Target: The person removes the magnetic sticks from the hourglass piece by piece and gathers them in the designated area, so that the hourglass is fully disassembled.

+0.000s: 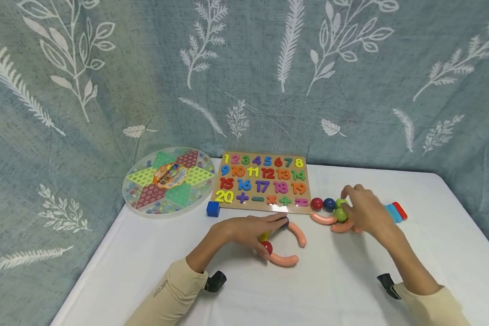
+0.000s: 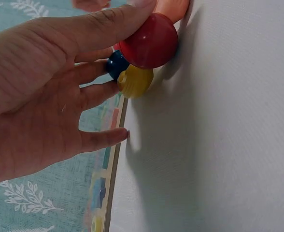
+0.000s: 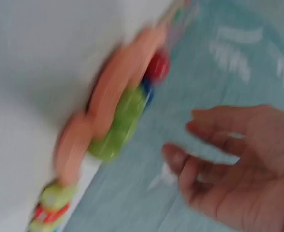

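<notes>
My left hand (image 1: 246, 233) spans a partial ring lying on the white cloth, its thumb against a red ball (image 2: 149, 41). Its other fingertips reach a blue ball (image 2: 115, 65) and a yellow ball (image 2: 137, 82). Two salmon-coloured curved pieces, an upper one (image 1: 297, 234) and a lower one (image 1: 284, 260), extend from the ring's ends. To the right, my right hand (image 1: 368, 210) hovers above green balls (image 1: 340, 214), fingers loosely bent and nothing between them in the right wrist view. Beside these sit another red ball (image 1: 317, 203), a dark blue ball (image 1: 329, 204) and more curved pieces (image 1: 323, 219).
A wooden number board (image 1: 265, 209) lies behind the hands. Left of it are a round Chinese checkers board (image 1: 169, 181) and a small blue cube (image 1: 213, 208). Light-blue and red pieces (image 1: 396, 212) lie beyond the right hand. A patterned curtain (image 1: 261, 104) hangs behind the table.
</notes>
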`<state>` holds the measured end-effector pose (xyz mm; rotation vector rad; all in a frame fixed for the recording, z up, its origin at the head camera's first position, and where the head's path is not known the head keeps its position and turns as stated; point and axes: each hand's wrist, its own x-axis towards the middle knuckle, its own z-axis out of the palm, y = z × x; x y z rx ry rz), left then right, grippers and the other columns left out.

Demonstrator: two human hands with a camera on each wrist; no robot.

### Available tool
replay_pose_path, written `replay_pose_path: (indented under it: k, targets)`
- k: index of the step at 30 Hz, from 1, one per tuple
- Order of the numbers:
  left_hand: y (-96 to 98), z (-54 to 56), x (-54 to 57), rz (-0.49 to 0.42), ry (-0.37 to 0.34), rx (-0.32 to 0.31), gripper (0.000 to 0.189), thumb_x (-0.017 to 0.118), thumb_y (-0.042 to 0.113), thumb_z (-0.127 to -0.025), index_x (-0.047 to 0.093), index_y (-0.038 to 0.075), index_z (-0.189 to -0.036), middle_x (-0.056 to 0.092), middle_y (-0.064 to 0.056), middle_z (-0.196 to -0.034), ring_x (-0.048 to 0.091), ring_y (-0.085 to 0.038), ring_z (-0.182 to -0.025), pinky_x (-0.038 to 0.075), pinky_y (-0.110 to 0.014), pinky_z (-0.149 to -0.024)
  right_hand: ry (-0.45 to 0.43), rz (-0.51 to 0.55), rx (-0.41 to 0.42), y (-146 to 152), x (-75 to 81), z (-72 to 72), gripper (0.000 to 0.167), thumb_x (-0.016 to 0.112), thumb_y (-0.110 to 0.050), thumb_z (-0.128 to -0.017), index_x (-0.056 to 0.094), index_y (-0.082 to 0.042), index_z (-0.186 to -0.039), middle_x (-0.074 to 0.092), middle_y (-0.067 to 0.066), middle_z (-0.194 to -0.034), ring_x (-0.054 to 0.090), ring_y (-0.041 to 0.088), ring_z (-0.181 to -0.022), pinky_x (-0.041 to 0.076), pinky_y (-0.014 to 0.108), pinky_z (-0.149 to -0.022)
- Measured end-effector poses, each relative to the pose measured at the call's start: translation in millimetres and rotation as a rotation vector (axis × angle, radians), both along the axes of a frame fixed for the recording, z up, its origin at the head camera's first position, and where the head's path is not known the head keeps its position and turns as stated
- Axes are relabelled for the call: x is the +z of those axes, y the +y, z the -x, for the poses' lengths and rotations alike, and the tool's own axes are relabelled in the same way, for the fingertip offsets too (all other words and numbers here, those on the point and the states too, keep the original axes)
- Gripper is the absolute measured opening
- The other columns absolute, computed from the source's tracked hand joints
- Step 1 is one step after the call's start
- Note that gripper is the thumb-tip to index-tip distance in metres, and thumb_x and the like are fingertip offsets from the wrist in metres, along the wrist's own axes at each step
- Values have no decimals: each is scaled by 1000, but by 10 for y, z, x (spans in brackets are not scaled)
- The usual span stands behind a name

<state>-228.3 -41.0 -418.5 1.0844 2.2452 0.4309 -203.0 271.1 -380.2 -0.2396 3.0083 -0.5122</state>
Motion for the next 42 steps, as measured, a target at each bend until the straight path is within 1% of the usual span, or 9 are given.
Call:
replay_pose_path:
  k: [4, 7, 12, 15, 19, 26, 30, 36, 42]
  targets:
    - [-2, 1, 5, 3, -15, 8, 102, 82, 34, -91, 16, 21, -169, 5, 4, -179, 19, -22, -165, 29, -42, -131, -13, 104, 195, -424, -91, -100, 14, 72, -5, -96, 69, 2, -108, 69, 9, -89, 57, 13, -72, 52, 23, -61]
    - [1, -2, 11, 11, 1, 0, 102, 81, 34, -92, 16, 21, -169, 4, 4, -179, 20, -22, -164, 29, -41, -130, -29, 84, 304, -639, -212, -147, 16, 74, -5, -94, 69, -1, -108, 67, 3, -85, 52, 9, -69, 45, 19, -57]
    - [11, -2, 19, 8, 21, -13, 101, 80, 35, -93, 15, 20, -169, 4, 3, -179, 18, -22, -165, 30, -40, -130, -31, 48, 348, -776, -393, -140, 17, 73, -2, -93, 64, -4, -107, 55, -1, -80, 48, 11, -71, 38, 20, -58]
    - [26, -6, 11, 9, 14, -13, 102, 80, 35, -93, 13, 21, -169, 4, 3, -179, 17, -21, -165, 29, -41, -131, -8, 37, 364, -781, -438, -140, 16, 71, -2, -94, 63, -7, -107, 64, 2, -90, 52, 12, -77, 42, 22, -63]
    - [31, -5, 6, 19, 9, 0, 104, 80, 36, -92, 12, 23, -169, 2, 5, -179, 15, -20, -165, 29, -43, -131, -18, 5, 353, -773, -417, -157, 24, 71, 0, -92, 66, -8, -115, 68, 5, -102, 53, 13, -80, 43, 23, -63]
    - [33, -7, 5, 30, 6, 23, 104, 81, 37, -91, 14, 21, -169, 4, 4, -179, 15, -21, -165, 28, -44, -131, -46, -6, 355, -730, -345, -189, 39, 75, 4, -85, 72, -6, -123, 64, 4, -98, 49, 11, -77, 41, 20, -60]
    - [35, -4, -13, 22, -1, 15, 104, 81, 36, -92, 13, 22, -169, 4, 3, -179, 14, -21, -165, 28, -43, -131, -63, 15, 286, -652, -257, -224, 39, 74, 3, -85, 70, 1, -123, 66, 8, -103, 52, 13, -79, 44, 22, -63]
    - [39, 3, -3, 18, 1, 8, 103, 80, 35, -93, 13, 21, -169, 3, 3, -179, 14, -20, -166, 28, -43, -131, 8, 128, 203, -245, -21, -230, 28, 76, -2, -90, 71, 2, -117, 61, 6, -90, 52, 15, -79, 44, 24, -64]
    - [19, 5, 2, 12, -11, 0, 102, 79, 34, -93, 13, 21, -169, 2, 3, -179, 11, -20, -166, 27, -44, -131, 32, 142, 152, 277, 111, -225, 30, 74, -1, -91, 68, 2, -121, 68, 6, -91, 56, 14, -78, 47, 23, -61]
